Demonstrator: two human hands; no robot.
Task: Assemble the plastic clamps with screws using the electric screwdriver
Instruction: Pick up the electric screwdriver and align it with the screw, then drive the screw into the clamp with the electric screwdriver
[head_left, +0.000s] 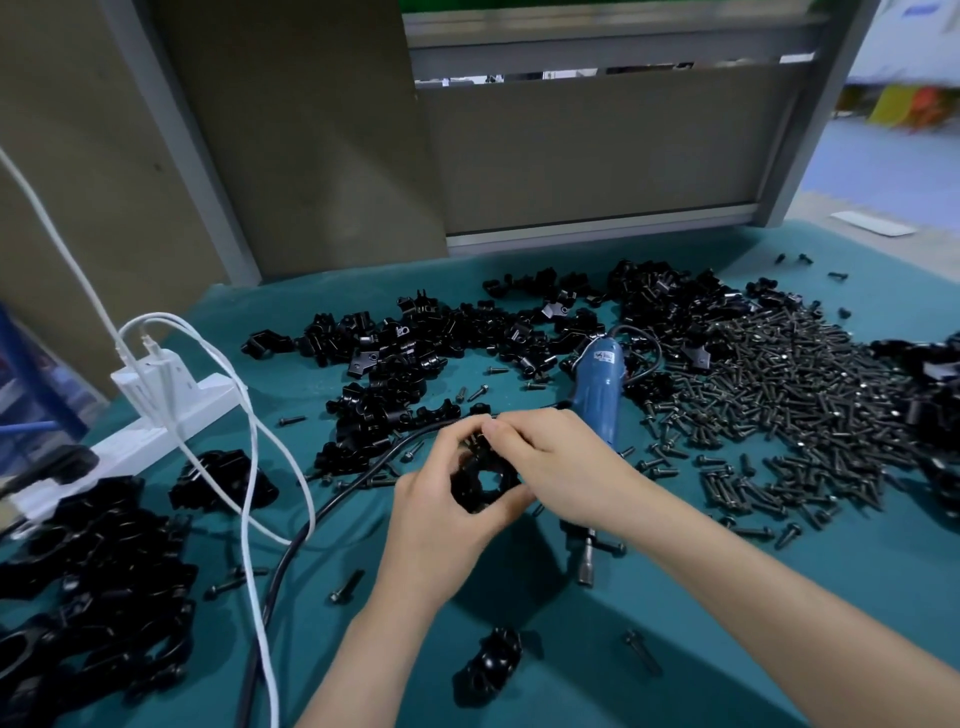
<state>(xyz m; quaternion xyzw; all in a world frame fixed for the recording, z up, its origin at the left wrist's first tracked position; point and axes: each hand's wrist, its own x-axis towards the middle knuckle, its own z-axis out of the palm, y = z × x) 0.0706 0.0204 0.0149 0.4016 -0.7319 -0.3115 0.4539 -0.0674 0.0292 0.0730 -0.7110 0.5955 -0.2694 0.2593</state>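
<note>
Pinching a plastic clamp (485, 480) btwn left hand (436, 514) & right hand (561, 467), electric screwdriver (597, 384) lying just beyond the right one, bit toward me.

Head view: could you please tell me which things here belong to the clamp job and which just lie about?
Job: clamp held in left hand and right hand, electric screwdriver, screw pile, loose clamp parts.
Lying about: white charger, white cables.
</note>
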